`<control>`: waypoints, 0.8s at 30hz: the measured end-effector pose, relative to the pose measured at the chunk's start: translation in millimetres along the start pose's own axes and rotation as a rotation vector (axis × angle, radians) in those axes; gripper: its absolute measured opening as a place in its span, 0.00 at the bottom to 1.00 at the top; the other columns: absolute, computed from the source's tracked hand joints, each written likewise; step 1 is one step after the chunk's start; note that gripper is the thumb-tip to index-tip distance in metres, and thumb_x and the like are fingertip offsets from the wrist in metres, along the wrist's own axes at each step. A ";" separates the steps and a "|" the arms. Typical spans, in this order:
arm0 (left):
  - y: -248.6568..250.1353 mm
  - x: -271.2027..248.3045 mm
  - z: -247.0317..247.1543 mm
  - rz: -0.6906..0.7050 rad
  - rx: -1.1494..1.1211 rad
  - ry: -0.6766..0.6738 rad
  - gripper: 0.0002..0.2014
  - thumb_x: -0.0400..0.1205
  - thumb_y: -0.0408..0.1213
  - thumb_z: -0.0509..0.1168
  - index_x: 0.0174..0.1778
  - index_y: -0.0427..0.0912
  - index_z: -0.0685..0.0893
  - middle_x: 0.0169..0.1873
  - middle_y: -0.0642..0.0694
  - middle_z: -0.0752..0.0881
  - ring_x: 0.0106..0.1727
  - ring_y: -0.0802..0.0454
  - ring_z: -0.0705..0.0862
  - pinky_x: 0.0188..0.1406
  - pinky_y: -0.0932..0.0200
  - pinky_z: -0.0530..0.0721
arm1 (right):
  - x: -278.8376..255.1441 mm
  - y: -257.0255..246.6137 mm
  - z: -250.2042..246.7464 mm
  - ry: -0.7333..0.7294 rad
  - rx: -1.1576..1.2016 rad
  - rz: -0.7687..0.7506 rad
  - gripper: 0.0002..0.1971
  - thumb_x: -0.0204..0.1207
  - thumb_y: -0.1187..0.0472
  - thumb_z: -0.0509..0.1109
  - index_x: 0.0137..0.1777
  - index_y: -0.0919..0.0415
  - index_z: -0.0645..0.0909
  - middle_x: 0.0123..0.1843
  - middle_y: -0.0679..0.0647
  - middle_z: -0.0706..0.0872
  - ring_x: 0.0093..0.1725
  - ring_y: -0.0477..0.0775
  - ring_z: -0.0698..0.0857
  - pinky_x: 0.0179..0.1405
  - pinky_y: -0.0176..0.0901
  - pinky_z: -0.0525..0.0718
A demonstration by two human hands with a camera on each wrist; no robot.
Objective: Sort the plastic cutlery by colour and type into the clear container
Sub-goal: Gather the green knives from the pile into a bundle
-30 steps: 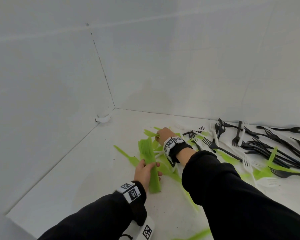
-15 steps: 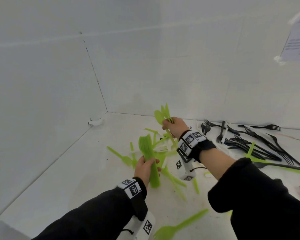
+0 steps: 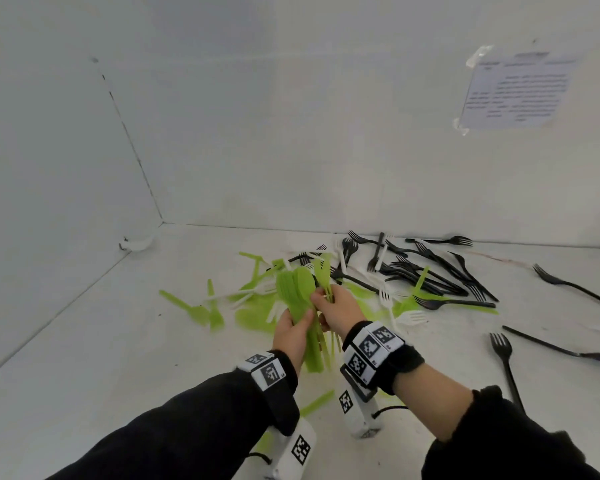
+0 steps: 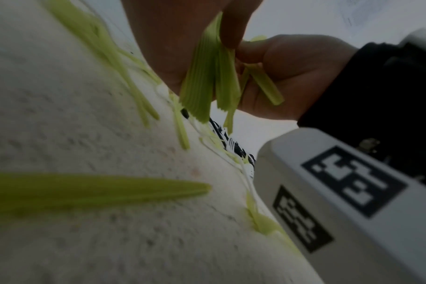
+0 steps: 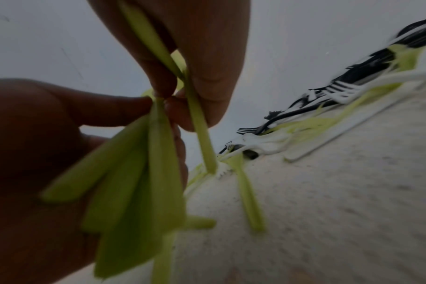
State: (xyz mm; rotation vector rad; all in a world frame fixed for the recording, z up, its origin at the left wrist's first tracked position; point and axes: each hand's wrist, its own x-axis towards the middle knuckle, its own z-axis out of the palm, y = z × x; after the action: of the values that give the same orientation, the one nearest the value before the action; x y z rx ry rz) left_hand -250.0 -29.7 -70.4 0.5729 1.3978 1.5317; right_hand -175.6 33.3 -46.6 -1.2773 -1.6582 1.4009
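Green cutlery bundle [image 3: 297, 299] gripped upright in left hand [image 3: 291, 336], right hand [image 3: 340, 308] pinching more green pieces [image 3: 323, 271] against it (frame centre).

— What could not be made out on the paper sheet [image 3: 518, 91] taped to the wall?
— Its print was too blurred to be read.
— And the green bundle [image 3: 300, 306]?
— Its middle was covered by the left hand [image 3: 293, 332] and the right hand [image 3: 338, 308], so the pieces could not be counted. In the right wrist view its handles were smeared.
— Anything cut off?
— One black fork [image 3: 575, 287] was cropped by the frame's right edge.
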 end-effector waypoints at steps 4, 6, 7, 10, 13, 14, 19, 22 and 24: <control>-10.9 -13.2 19.7 0.008 0.017 -0.058 0.09 0.83 0.31 0.62 0.58 0.41 0.81 0.48 0.40 0.88 0.47 0.42 0.85 0.44 0.50 0.81 | -15.0 9.2 -23.1 0.079 0.031 0.005 0.11 0.80 0.62 0.64 0.37 0.53 0.70 0.32 0.50 0.76 0.24 0.48 0.75 0.22 0.37 0.76; -13.2 -21.2 29.0 0.008 0.018 -0.101 0.07 0.83 0.30 0.62 0.53 0.44 0.81 0.45 0.43 0.88 0.46 0.42 0.86 0.40 0.51 0.83 | -21.3 13.3 -34.3 0.087 0.025 0.003 0.10 0.80 0.62 0.64 0.38 0.53 0.70 0.31 0.50 0.76 0.24 0.48 0.76 0.23 0.36 0.78; -13.8 -24.7 33.7 0.006 0.014 -0.123 0.07 0.83 0.30 0.62 0.53 0.44 0.80 0.43 0.44 0.87 0.43 0.44 0.85 0.35 0.53 0.83 | -23.2 15.8 -39.4 0.084 0.021 -0.002 0.09 0.80 0.62 0.64 0.38 0.53 0.71 0.31 0.50 0.76 0.24 0.49 0.76 0.23 0.37 0.78; -17.2 -33.6 46.0 -0.004 0.013 -0.173 0.07 0.83 0.30 0.62 0.56 0.42 0.78 0.37 0.42 0.84 0.33 0.48 0.82 0.27 0.56 0.83 | -28.3 20.9 -53.5 0.068 -0.025 -0.030 0.06 0.80 0.60 0.64 0.42 0.55 0.75 0.32 0.50 0.77 0.26 0.49 0.76 0.25 0.40 0.76; -27.3 -38.9 55.7 0.002 0.034 -0.161 0.09 0.82 0.29 0.63 0.57 0.41 0.76 0.36 0.40 0.82 0.29 0.47 0.81 0.28 0.55 0.82 | -32.1 25.9 -66.3 0.069 -0.119 -0.016 0.11 0.81 0.57 0.63 0.36 0.49 0.71 0.34 0.47 0.75 0.31 0.45 0.74 0.29 0.35 0.72; -30.5 -40.2 58.7 0.006 0.036 -0.153 0.09 0.82 0.28 0.63 0.58 0.40 0.75 0.36 0.40 0.82 0.29 0.47 0.81 0.28 0.54 0.81 | -34.4 26.8 -69.5 0.068 -0.130 0.004 0.11 0.81 0.57 0.62 0.36 0.50 0.69 0.34 0.47 0.75 0.32 0.45 0.74 0.29 0.35 0.71; -38.4 -44.7 73.4 0.055 0.058 -0.107 0.08 0.82 0.32 0.65 0.56 0.41 0.79 0.41 0.39 0.85 0.31 0.47 0.83 0.29 0.55 0.83 | -49.2 30.3 -74.7 0.024 0.005 0.061 0.06 0.83 0.57 0.55 0.48 0.57 0.72 0.38 0.50 0.74 0.36 0.47 0.74 0.30 0.38 0.72; -42.4 -42.1 78.2 0.079 0.087 -0.055 0.08 0.81 0.34 0.66 0.56 0.41 0.80 0.45 0.34 0.86 0.37 0.42 0.85 0.35 0.50 0.86 | -53.9 32.9 -75.6 -0.009 -0.070 0.005 0.10 0.84 0.62 0.52 0.52 0.63 0.75 0.45 0.58 0.78 0.41 0.51 0.76 0.38 0.41 0.75; -43.8 -42.4 80.0 0.100 0.139 -0.060 0.09 0.82 0.36 0.66 0.57 0.41 0.80 0.48 0.35 0.87 0.43 0.42 0.85 0.45 0.45 0.86 | -52.8 37.8 -75.9 -0.008 -0.131 -0.014 0.13 0.84 0.62 0.52 0.51 0.69 0.77 0.51 0.66 0.80 0.45 0.57 0.79 0.45 0.47 0.79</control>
State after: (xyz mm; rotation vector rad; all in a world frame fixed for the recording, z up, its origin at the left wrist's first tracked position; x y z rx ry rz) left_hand -150.2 -31.4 -82.0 0.7784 1.4560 1.4908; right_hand -78.8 11.1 -57.1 -1.3314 -1.7860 1.3089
